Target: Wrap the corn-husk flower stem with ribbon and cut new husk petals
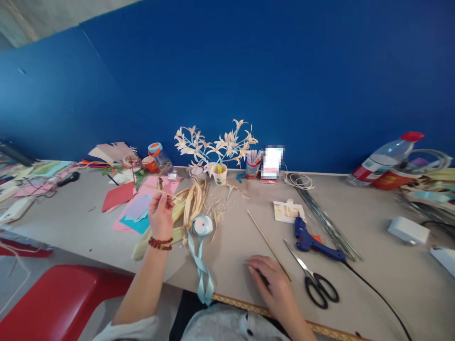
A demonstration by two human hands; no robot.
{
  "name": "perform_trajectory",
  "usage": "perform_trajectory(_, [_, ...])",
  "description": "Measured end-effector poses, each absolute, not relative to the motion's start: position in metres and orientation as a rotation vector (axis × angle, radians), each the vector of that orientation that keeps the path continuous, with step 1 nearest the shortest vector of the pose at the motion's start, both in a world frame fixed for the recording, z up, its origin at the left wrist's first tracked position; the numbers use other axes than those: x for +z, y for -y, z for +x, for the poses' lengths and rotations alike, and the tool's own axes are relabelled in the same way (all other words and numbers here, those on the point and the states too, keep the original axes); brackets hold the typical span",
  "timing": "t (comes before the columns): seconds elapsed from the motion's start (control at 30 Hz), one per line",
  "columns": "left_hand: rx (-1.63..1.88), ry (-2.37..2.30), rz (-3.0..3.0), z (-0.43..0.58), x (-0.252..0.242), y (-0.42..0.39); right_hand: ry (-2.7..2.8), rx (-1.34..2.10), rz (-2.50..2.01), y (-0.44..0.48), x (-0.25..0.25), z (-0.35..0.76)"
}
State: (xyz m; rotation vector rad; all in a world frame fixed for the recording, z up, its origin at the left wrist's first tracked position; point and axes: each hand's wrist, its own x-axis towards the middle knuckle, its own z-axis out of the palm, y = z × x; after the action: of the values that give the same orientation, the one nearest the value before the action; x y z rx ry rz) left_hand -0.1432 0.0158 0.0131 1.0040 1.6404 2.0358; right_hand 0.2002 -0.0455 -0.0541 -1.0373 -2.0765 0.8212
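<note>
Raised over the left part of the table, my left hand [161, 213] is closed in a pinch on a thin, pale corn husk strip [153, 189]. Dried corn husks [194, 201] lie just right of that hand, with a roll of light blue ribbon [202, 225] beside them, its tail hanging over the table edge. My right hand [272, 284] rests on the tabletop near the front edge, fingers loosely extended, apparently holding nothing. A thin stick [266, 241] lies alongside it. Farther right are black-handled scissors [313, 279] and a blue glue gun [313, 239].
Husk flowers stand in a white cup [218, 174] by the blue partition [284, 85]. Coloured paper [119, 196] covers the left side. A bundle of wires [327, 222], a tilted bottle [386, 161] and a white box [408, 230] are on the right. A red stool [60, 298] stands below left.
</note>
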Motion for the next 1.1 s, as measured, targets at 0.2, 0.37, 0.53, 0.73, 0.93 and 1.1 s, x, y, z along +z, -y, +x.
perform_trajectory(0.2, [1.749,-1.094,0.873,-0.058,0.002,0.037,1.842,1.108,-0.979,0.045,-0.023,0.173])
perform_trajectory(0.37, [1.541,-0.754,0.684,-0.001,-0.013,0.055,1.637,1.466,-0.817,0.036,0.01,0.145])
perform_trajectory(0.53, [1.502,-0.846,0.787,0.001,-0.017,0.059,1.545,1.468,-0.932,0.037,0.009,0.144])
perform_trajectory(0.73, [1.465,-1.053,1.004,0.003,-0.013,0.064,1.605,1.256,-1.032,0.04,0.005,0.154])
perform_trajectory(0.93, [1.417,-1.143,1.009,0.011,-0.002,0.063,1.234,1.657,-0.863,0.033,0.005,0.158])
perform_trajectory(1.1, [1.379,-1.215,1.063,0.014,0.004,0.066,1.318,1.717,-0.889,0.033,0.001,0.16])
